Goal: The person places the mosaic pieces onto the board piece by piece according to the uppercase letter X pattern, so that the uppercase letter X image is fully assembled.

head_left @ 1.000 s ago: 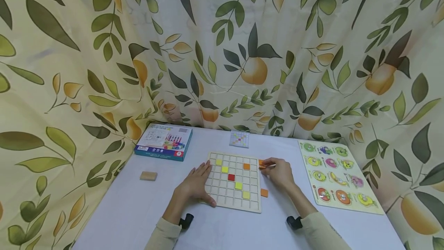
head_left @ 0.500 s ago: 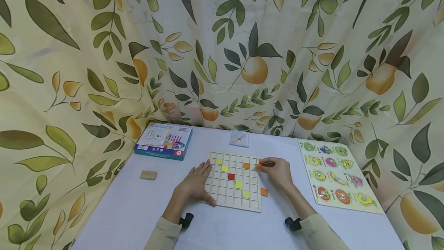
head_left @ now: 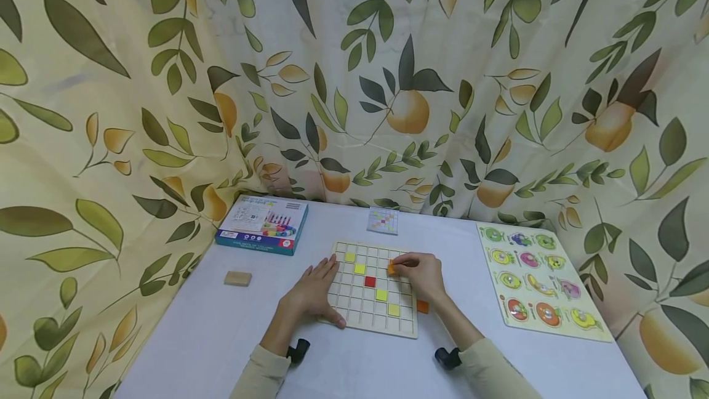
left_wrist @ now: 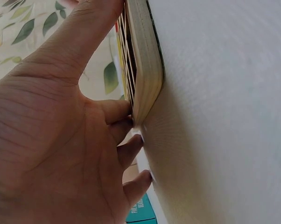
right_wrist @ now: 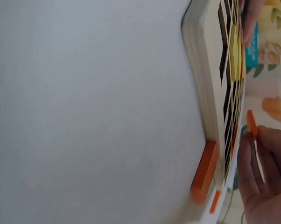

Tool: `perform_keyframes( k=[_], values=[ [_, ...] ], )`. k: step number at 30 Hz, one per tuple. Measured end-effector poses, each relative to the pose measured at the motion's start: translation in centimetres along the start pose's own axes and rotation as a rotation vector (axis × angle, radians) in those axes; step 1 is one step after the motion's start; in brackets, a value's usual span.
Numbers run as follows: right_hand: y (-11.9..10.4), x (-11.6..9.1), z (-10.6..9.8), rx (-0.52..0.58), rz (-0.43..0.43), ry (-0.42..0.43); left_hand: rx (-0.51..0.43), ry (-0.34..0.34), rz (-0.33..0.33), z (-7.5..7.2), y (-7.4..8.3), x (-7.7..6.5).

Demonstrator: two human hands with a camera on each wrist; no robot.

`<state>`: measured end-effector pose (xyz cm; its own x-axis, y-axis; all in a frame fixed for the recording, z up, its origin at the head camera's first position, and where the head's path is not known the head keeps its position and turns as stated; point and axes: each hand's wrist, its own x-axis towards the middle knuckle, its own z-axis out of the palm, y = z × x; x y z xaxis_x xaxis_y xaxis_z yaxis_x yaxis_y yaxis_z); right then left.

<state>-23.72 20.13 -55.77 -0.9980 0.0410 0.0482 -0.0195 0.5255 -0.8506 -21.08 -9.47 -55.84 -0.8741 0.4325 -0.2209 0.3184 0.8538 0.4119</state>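
A square wooden grid board [head_left: 346,311] lies on the table with yellow tiles [head_left: 381,295] in a diagonal and a red tile [head_left: 370,282] among them. My left hand [head_left: 311,293] rests at its left edge with fingers spread, the thumb by the near corner. In the left wrist view the thumb [left_wrist: 80,39] reaches to the board's rim. My right hand [head_left: 423,274] pinches an orange tile [right_wrist: 251,123] between thumb and finger, above the board's right part. In the right wrist view, another orange tile [right_wrist: 235,139] sits in the grid, partly hidden.
Loose orange tiles [right_wrist: 205,172] lie by the board's right edge. A small pattern card [head_left: 382,221] is behind the board. At left are a boxed set [head_left: 261,225] and a small wooden block [head_left: 237,279]. A fruit puzzle board [head_left: 543,282] lies at right, a patterned curtain [head_left: 354,109] behind.
My right hand has picked an orange tile up from beside the board's right edge and carried it left over the grid. The left hand has stayed in place.
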Motion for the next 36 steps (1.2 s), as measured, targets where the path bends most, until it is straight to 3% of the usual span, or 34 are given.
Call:
perform_keyframes(
  k=[8, 19, 24, 36],
  values=[
    [-0.3, 0.3, 1.6, -0.010, -0.003, 0.022, 0.008, 0.001, 0.004, 0.1, 0.2, 0.1],
    [-1.3, 0.3, 2.6, -0.142, -0.043, 0.063, -0.016, 0.001, 0.001, 0.1, 0.3, 0.0],
    [-1.1, 0.5, 2.8, -0.200, -0.075, 0.030, -0.016, 0.005, -0.002, -0.2, 0.4, -0.1],
    [-1.3, 0.5, 2.0, -0.197, -0.059, -0.074, -0.012, 0.005, -0.002, -0.1, 0.1, -0.1]
  ],
)
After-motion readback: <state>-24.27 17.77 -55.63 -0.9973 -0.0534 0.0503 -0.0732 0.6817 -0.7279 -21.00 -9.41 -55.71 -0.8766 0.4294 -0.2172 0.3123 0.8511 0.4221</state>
